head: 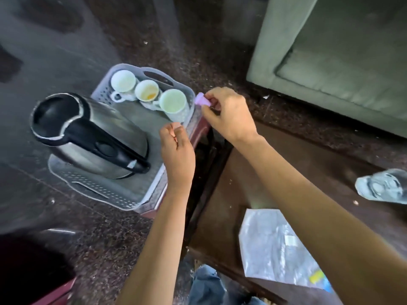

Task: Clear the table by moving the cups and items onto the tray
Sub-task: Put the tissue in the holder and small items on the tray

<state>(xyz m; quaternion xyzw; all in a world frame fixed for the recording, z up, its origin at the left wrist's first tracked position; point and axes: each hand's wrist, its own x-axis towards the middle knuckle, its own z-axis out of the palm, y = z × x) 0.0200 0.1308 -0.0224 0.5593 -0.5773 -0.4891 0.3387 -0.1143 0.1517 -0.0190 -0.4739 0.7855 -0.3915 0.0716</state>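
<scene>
A grey perforated tray (105, 190) sits on a maroon stool (199, 126) to the left of the dark wooden table (286, 164). The tray holds a steel kettle (92, 133) and three white cups (147, 90) in a row at its far end. Just past the tray's right rim, my right hand (229, 113) pinches a small pink piece (201, 99). My left hand (177, 148) hovers over the tray's near-right rim with fingertips pinched together; a pale pink bit shows between them, blurred.
On the table lie a clear plastic bag (277, 247) and a crumpled clear plastic bottle (383, 187) at the right edge. A grey-green sofa (330, 62) stands beyond. My knee in jeans (207, 285) is at the bottom, over speckled dark floor.
</scene>
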